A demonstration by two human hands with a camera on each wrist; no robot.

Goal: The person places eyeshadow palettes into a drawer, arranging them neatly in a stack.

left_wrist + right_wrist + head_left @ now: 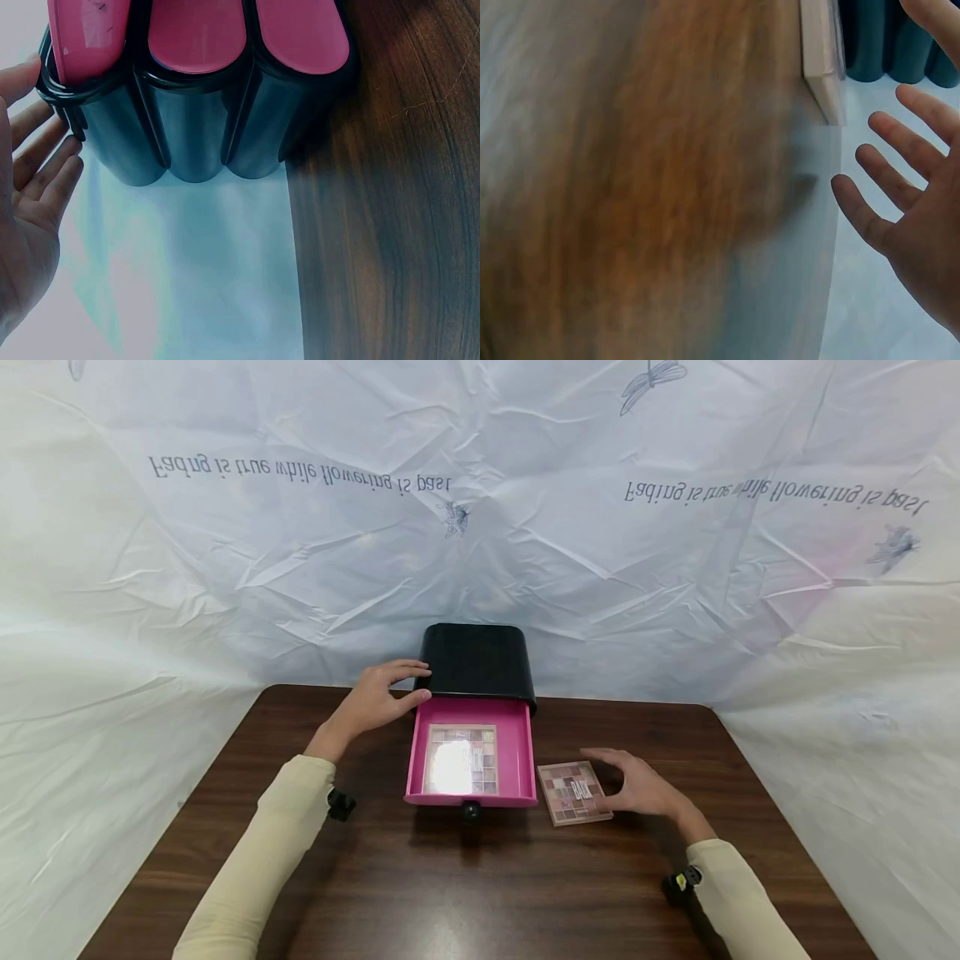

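Observation:
A black drawer cabinet [476, 660] stands at the table's back edge, its pink top drawer [514, 752] pulled out. Inside the drawer lies an eyeshadow palette [483, 764] with glare on its lid. My left hand [372, 697] rests against the cabinet's left side, fingers extended by its upper edge; the left wrist view shows this hand [34, 232] beside the stacked compartments. Right of the drawer, a second eyeshadow palette [570, 793] lies on the table. My right hand [645, 787] is at its right side with fingers spread; in the right wrist view the fingers stand apart from the palette's edge [819, 56].
A small black knob [470, 811] sticks out from the drawer front. The brown wooden table [450, 893] extends toward me and to both sides. A white printed sheet [337, 552] hangs behind the table and at its sides.

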